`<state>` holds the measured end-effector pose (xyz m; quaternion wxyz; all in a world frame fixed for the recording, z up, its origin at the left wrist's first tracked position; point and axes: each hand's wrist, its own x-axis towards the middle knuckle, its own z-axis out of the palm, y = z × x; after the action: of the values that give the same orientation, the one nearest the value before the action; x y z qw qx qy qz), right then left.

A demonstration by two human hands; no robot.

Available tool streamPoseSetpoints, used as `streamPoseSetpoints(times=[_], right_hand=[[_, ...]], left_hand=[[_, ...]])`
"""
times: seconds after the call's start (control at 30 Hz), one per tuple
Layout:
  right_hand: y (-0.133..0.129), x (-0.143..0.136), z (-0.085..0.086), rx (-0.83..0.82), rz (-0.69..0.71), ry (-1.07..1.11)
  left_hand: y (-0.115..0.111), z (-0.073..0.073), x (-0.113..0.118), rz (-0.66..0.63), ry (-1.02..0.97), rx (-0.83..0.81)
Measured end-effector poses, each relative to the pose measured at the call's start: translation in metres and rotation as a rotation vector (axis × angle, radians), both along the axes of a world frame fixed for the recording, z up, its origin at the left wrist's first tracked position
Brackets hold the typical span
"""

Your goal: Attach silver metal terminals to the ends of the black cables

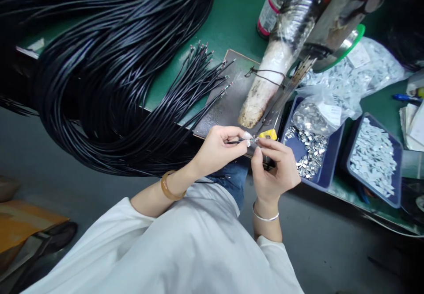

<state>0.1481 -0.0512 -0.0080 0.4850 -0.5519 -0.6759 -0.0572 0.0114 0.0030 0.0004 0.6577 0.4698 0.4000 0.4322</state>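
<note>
Blue trays (332, 161), one of metal clips (312, 159), one of pale pieces (372, 157), left fingers (230, 132) pinching cable (233, 142), right fingers (277, 146) pinched on its end

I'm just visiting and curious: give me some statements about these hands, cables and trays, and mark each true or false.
1. The left hand holds a thin black cable. True.
2. The right hand is down in a tray. False: it is at the cable's tip.
3. A big bundle of black cables lies left of the trays. True.
4. The right wrist wears the amber bangle. False: it wears a silver bangle; the amber bangle is on the left.
5. Both trays hold pale pieces. False: the nearer one holds shiny metal pieces.
</note>
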Motion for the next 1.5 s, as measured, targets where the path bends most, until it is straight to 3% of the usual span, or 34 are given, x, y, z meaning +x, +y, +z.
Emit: streamPoseSetpoints(times=[0.13, 0.27, 0.43, 0.57, 0.7, 0.8, 0.9, 1.03, 1.17, 1.5], right_hand=[[0.0, 0.0, -0.001, 0.024, 0.015, 0.074], [-0.001, 0.002, 0.0, -0.133, 0.053, 0.207], [-0.004, 0.005, 0.012, -0.135, -0.008, 0.095], [-0.005, 0.006, 0.017, -0.22, 0.072, 0.034], [-0.007, 0.009, 0.008, -0.156, 0.012, 0.083], [-0.01, 0.01, -0.001, -0.017, -0.069, 0.247], [-0.009, 0.009, -0.008, 0.104, -0.04, 0.392], [-0.007, 0.006, -0.012, -0.015, -0.064, 0.351], [-0.005, 0.005, -0.011, -0.138, 0.013, 0.341], [0.001, 0.002, -0.007, -0.092, 0.051, 0.324]], left_hand=[[-0.003, -0.003, -0.002, -0.044, 0.013, 0.026], [-0.006, -0.002, -0.004, -0.102, 0.023, 0.032], [-0.01, 0.001, -0.005, -0.13, 0.071, 0.079], [-0.01, 0.002, -0.003, -0.104, 0.05, 0.069], [-0.009, -0.001, -0.002, -0.074, 0.038, 0.059], [-0.008, -0.003, -0.001, -0.056, 0.019, 0.057], [-0.007, -0.003, -0.001, -0.043, -0.004, 0.045], [-0.006, -0.002, 0.0, -0.051, 0.006, 0.037], [-0.006, -0.002, 0.002, -0.042, 0.02, 0.03], [-0.003, 0.002, 0.003, -0.031, 0.026, 0.029]])
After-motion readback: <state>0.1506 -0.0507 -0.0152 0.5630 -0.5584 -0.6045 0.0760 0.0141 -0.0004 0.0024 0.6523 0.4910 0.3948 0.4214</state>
